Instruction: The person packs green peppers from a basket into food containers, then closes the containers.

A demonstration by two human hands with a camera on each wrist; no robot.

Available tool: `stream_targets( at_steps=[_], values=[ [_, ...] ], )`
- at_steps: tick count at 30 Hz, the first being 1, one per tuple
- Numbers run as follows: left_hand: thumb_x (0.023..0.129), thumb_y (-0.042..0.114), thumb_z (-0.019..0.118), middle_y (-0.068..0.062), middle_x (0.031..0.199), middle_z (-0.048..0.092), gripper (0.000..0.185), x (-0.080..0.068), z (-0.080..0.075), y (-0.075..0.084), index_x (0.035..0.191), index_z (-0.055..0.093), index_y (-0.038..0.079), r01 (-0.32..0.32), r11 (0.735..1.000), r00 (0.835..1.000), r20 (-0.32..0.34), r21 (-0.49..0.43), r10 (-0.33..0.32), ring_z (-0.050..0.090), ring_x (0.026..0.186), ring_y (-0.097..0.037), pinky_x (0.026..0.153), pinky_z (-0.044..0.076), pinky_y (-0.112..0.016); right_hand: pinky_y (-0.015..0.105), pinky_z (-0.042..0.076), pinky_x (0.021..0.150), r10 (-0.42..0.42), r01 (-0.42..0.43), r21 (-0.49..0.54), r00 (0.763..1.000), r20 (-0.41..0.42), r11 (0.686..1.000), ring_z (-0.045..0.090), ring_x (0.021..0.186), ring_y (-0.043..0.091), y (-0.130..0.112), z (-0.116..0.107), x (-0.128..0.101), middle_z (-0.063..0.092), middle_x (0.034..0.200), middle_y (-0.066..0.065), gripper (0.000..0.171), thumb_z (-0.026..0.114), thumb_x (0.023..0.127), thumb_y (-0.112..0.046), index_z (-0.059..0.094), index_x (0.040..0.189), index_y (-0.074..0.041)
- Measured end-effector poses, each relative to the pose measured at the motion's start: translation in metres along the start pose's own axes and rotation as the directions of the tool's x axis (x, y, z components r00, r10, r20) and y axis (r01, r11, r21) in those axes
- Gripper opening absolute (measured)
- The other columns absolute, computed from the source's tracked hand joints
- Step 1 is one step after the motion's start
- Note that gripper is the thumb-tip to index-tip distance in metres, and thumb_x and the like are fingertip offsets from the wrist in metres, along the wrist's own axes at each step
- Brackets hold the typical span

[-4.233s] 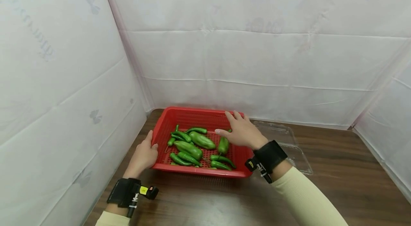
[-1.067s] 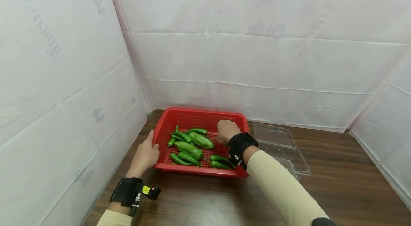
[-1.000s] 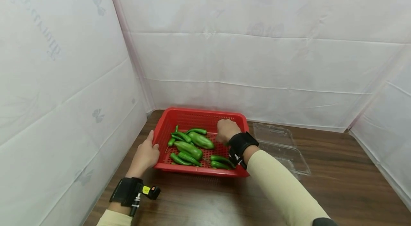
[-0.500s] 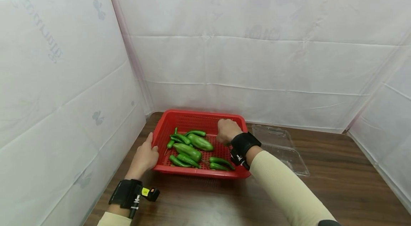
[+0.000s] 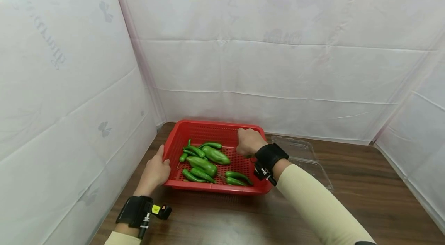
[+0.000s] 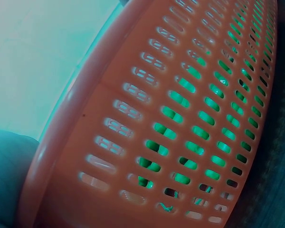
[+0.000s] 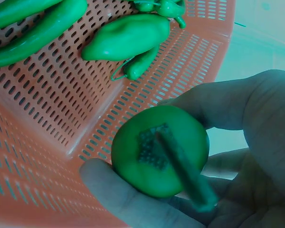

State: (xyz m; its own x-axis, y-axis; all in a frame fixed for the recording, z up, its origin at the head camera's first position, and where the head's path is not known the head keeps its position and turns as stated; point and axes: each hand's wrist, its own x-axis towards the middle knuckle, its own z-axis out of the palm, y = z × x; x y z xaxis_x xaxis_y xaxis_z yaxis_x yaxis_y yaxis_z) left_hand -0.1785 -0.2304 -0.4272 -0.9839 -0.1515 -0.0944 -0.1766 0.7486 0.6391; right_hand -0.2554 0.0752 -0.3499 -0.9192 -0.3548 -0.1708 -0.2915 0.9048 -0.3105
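A red perforated basket [image 5: 217, 188] holds several green peppers. My left hand [image 5: 155, 170] grips its left rim; the left wrist view shows the basket's slotted wall [image 6: 147, 109] close up. My right hand [image 5: 249, 141] is over the basket's right part, back of the hand up. In the right wrist view its thumb and fingers hold a thick green pepper [image 7: 133, 159], with the stem end towards the camera. Two large green peppers, the nearer pepper [image 5: 201, 165] and the farther pepper [image 5: 216, 155], lie among slender green chillies [image 5: 195, 150] on the basket floor.
A clear plastic clamshell box [image 5: 295, 148] lies open on the brown wooden table [image 5: 361, 183], right of the basket and partly behind my right arm. White sheeting [image 5: 222, 63] walls the table at the back and both sides.
Earlier my right hand was spread over the basket; it went down and took the pepper at the right side. Over the last half second it has shifted slightly right. My left hand stays at the rim.
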Motion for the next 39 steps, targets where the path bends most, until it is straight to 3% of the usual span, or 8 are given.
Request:
stream_targets(
  at_steps=[6, 12, 15, 19, 24, 30, 39],
  values=[
    [0.108, 0.012, 0.041, -0.041, 0.15, 0.046, 0.069, 0.0, -0.002, 0.0, 0.165, 0.005, -0.005, 0.004, 1.0, 1.0, 0.004, 0.003, -0.004, 0.06, 0.123, -0.046, 0.095, 0.051, -0.059, 0.028, 0.035, 0.05, -0.036, 0.036, 0.006, 0.999, -0.002, 0.999, 0.045, 0.052, 0.016, 0.002, -0.008, -0.006, 0.053, 0.067, 0.004, 0.011, 0.058, 0.093, 0.0, 0.056, 0.1, -0.008],
    [0.108, 0.013, 0.04, -0.041, 0.15, 0.046, 0.069, 0.001, -0.004, -0.002, 0.165, 0.004, -0.004, 0.01, 1.0, 1.0, 0.009, -0.001, -0.01, 0.06, 0.122, -0.045, 0.096, 0.05, -0.059, 0.029, 0.037, 0.051, -0.044, 0.044, -0.005, 0.999, 0.003, 0.999, 0.047, 0.05, 0.016, 0.004, -0.014, -0.012, 0.056, 0.065, 0.004, 0.013, 0.06, 0.094, -0.003, 0.057, 0.105, -0.008],
    [0.109, 0.013, 0.04, -0.041, 0.151, 0.044, 0.069, 0.001, -0.004, -0.003, 0.165, 0.004, -0.004, 0.019, 1.0, 1.0, 0.012, -0.002, -0.019, 0.058, 0.125, -0.046, 0.098, 0.049, -0.061, 0.03, 0.037, 0.053, -0.057, 0.057, -0.007, 0.998, 0.004, 0.998, 0.047, 0.052, 0.016, 0.007, -0.018, -0.013, 0.056, 0.068, 0.005, 0.021, 0.059, 0.094, -0.002, 0.058, 0.115, -0.005],
    [0.109, 0.013, 0.04, -0.041, 0.152, 0.044, 0.069, 0.001, -0.005, -0.004, 0.165, 0.004, -0.004, 0.021, 1.0, 1.0, 0.014, -0.006, -0.021, 0.058, 0.124, -0.046, 0.098, 0.049, -0.061, 0.031, 0.039, 0.057, -0.076, 0.076, 0.006, 0.997, -0.001, 0.997, 0.05, 0.061, 0.018, 0.013, -0.023, -0.015, 0.06, 0.084, 0.009, 0.049, 0.057, 0.09, 0.001, 0.053, 0.139, -0.002],
    [0.109, 0.013, 0.04, -0.041, 0.152, 0.044, 0.069, 0.0, -0.006, -0.005, 0.165, 0.004, -0.004, 0.023, 1.0, 1.0, 0.015, -0.011, -0.022, 0.058, 0.123, -0.045, 0.099, 0.049, -0.061, 0.031, 0.041, 0.054, -0.075, 0.075, 0.049, 0.997, 0.005, 0.996, 0.052, 0.064, 0.021, 0.023, -0.029, -0.019, 0.062, 0.096, 0.014, 0.072, 0.056, 0.085, 0.004, 0.043, 0.155, -0.005],
    [0.108, 0.013, 0.041, -0.041, 0.149, 0.047, 0.069, 0.001, -0.007, -0.006, 0.165, 0.005, -0.005, 0.026, 1.0, 1.0, 0.015, -0.012, -0.026, 0.061, 0.111, -0.039, 0.09, 0.051, -0.054, 0.031, 0.044, 0.058, -0.086, 0.087, 0.036, 0.996, -0.016, 0.996, 0.054, 0.076, 0.025, 0.033, -0.037, -0.021, 0.06, 0.095, 0.013, 0.075, 0.058, 0.08, 0.004, 0.045, 0.153, -0.005],
    [0.108, 0.012, 0.041, -0.042, 0.15, 0.045, 0.069, 0.001, -0.009, -0.007, 0.165, 0.005, -0.005, 0.02, 1.0, 1.0, 0.007, 0.0, -0.02, 0.06, 0.119, -0.043, 0.096, 0.05, -0.059, 0.031, 0.046, 0.061, -0.074, 0.074, 0.043, 0.997, -0.018, 0.996, 0.055, 0.082, 0.026, 0.046, -0.046, -0.029, 0.063, 0.101, 0.014, 0.081, 0.058, 0.077, 0.005, 0.045, 0.156, -0.009]
  ],
)
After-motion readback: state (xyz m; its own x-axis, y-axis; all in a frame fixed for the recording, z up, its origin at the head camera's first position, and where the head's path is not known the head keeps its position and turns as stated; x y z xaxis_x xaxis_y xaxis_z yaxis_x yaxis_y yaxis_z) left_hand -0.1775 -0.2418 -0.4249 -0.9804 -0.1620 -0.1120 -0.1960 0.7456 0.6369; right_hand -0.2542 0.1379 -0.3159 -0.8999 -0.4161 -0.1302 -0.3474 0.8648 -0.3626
